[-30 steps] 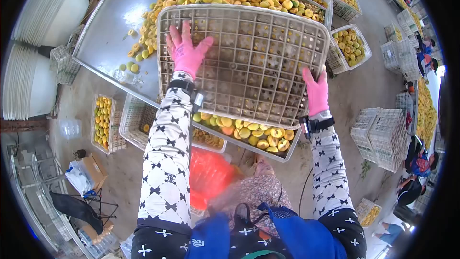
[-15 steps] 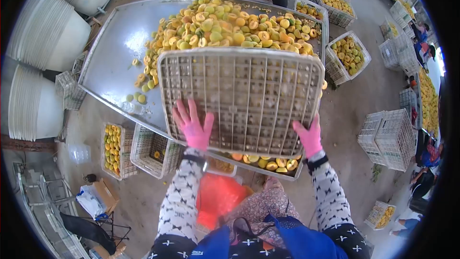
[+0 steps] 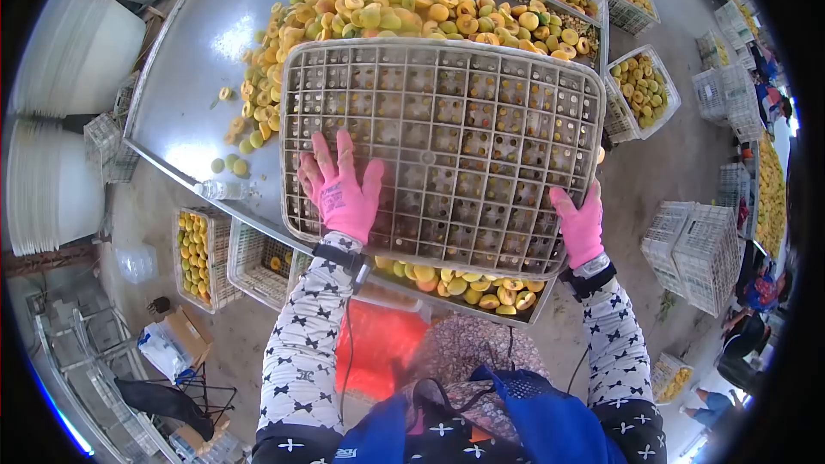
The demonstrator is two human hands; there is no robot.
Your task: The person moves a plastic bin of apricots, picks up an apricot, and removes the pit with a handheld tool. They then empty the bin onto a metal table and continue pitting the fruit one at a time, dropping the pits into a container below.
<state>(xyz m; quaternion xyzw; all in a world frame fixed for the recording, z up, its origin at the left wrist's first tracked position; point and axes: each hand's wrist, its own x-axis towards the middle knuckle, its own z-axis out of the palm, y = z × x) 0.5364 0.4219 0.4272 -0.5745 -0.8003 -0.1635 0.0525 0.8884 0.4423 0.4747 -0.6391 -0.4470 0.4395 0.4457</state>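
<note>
Gridded, scuffed whitish crate (image 3: 443, 155); left grip (image 3: 342, 185) spread flat on it, right grip (image 3: 580, 222) clasping its edge.

Nine o'clock: pink left glove (image 3: 348, 202), dark print | Three: pink right glove (image 3: 581, 228) | black wrist straps (image 3: 595, 282) | Eight, four: white sleeves (image 3: 301, 352), black bows | Six: blue apron (image 3: 554, 421), black top (image 3: 314, 448), white four-petal motifs, floral fabric (image 3: 481, 345)
</note>
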